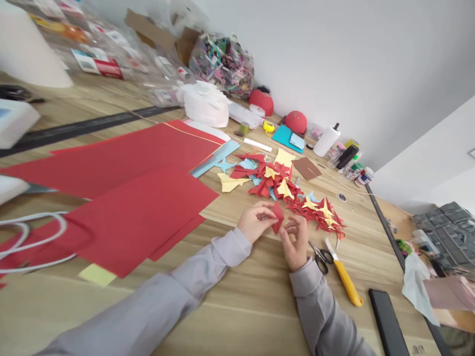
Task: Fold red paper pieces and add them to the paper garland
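Note:
My left hand (256, 221) pinches a small folded piece of red paper (277, 217) between thumb and fingers, above the wooden table. Close on its right is my right hand (296, 241), its fingers bent and apart with nothing visible in them; its thumb tip is beside the paper's lower edge. Just beyond both hands lies a heap of folded paper pieces (285, 188), mostly red with some yellow and blue. Scissors (322, 258) with black handles rest right of my right hand, next to a yellow-handled knife (347, 282).
Large red paper sheets (141, 212) spread across the left side, with a white cable (33, 217) over them. A black phone (388, 321) lies at the front right. Toward the wall stand a white tissue pack (206, 105), a white bottle (326, 142) and several jars.

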The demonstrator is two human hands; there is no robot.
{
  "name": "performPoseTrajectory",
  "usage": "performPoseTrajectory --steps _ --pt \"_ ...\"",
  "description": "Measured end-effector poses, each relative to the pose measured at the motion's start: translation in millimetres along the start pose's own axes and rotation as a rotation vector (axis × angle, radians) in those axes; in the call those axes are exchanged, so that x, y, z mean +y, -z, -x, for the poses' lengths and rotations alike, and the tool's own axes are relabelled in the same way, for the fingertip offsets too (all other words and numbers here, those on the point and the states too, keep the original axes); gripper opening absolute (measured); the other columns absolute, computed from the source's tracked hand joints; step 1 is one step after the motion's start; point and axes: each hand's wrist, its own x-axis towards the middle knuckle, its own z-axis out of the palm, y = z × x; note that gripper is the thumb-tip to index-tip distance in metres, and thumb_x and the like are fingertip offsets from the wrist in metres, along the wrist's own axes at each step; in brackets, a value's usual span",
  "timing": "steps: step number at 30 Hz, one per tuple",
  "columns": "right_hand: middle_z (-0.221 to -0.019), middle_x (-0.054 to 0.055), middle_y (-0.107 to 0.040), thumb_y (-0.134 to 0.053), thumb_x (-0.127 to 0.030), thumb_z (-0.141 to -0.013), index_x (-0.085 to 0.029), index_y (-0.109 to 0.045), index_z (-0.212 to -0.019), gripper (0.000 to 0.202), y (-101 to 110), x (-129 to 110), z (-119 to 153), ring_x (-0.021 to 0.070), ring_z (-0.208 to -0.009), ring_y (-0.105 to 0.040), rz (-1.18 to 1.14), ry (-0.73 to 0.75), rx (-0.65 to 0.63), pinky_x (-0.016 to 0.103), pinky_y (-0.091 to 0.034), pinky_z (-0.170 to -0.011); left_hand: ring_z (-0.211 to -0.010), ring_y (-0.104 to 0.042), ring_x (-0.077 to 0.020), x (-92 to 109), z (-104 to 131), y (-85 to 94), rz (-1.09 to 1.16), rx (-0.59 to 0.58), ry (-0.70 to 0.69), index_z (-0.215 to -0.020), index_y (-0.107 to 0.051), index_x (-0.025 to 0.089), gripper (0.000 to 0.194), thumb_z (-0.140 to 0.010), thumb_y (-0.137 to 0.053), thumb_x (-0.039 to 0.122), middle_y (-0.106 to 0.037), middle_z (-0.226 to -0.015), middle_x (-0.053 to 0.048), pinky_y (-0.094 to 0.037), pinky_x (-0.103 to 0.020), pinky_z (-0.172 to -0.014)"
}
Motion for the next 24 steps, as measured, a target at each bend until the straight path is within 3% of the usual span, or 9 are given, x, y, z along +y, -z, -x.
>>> performPoseTrajectory --steps 3,7,11,16,21,24 --pt "-0.09 0.004 -0.055 -0.055 -0.026 -0.079 -0.023 -0.047 -0.106 0.029 -3 6 -5 0.0139 -0.073 -0.056 -0.232 -0.138 -0.039 0.027 -0.05 -0.058 -0.075 -0.061 -0.0169 -2 5 -4.3 -0.024 -0.069 0.018 -0.056 -0.065 0.013 0.015 -0.049 -0.074 0.023 -0.061 -0.087 -0.007 -0.05 -0.032 -0.073" --pt "-0.085 0.004 -0.058 -0.06 -0.029 -0.075 -0.019 -0.058 -0.081 0.012 -4 11 -8 0.0154 -0.079 -0.058 -0.289 -0.19 -0.01 0.028 -0.05 -0.066 -0.072 -0.061 -0.0167 -5 9 -2.5 -0.067 -0.155 0.022 -0.063 -0.067 0.013 0.017 -0.054 -0.072 0.028 -0.066 -0.076 -0.006 -0.05 -0.029 -0.069" --pt "-0.075 0.003 -0.061 -0.068 -0.031 -0.067 -0.017 -0.06 -0.072 0.016 -4 16 -7 0.0152 -0.071 -0.059 -0.291 -0.291 0.089 0.03 -0.05 -0.065 -0.066 -0.061 -0.0163 -6 6 2.8 -0.115 -0.082 0.075 -0.066 -0.067 0.014 0.021 -0.054 -0.072 0.03 -0.068 -0.068 -0.004 -0.051 -0.029 -0.067" --pt "-0.067 0.001 -0.062 -0.07 -0.032 -0.065 -0.016 -0.06 -0.071 0.021 -7 17 -6 0.0124 -0.059 -0.056 -0.275 -0.367 0.123 0.028 -0.048 -0.058 -0.061 -0.061 -0.015 -6 3 4.4 -0.099 -0.019 0.058 -0.063 -0.066 0.015 0.017 -0.053 -0.072 0.028 -0.068 -0.064 -0.003 -0.051 -0.027 -0.063" --pt "-0.066 -0.001 -0.062 -0.07 -0.033 -0.066 -0.019 -0.056 -0.087 0.028 -7 10 -7 0.0106 -0.053 -0.055 -0.39 -0.423 0.03 0.024 -0.046 -0.049 -0.054 -0.058 -0.0124 -2 2 5.2 -0.067 -0.042 0.095 -0.058 -0.063 0.016 0.01 -0.055 -0.07 0.022 -0.066 -0.057 -0.001 -0.048 -0.025 -0.057" --pt "-0.062 -0.001 -0.062 -0.069 -0.035 -0.067 -0.018 -0.059 -0.084 0.026 -6 7 -9 0.0111 -0.051 -0.054 -0.403 -0.475 -0.049 0.025 -0.046 -0.048 -0.054 -0.058 -0.012 -3 1 5.1 -0.038 -0.057 0.12 -0.059 -0.06 0.015 0.013 -0.054 -0.07 0.02 -0.065 -0.057 0.0 -0.048 -0.024 -0.057"
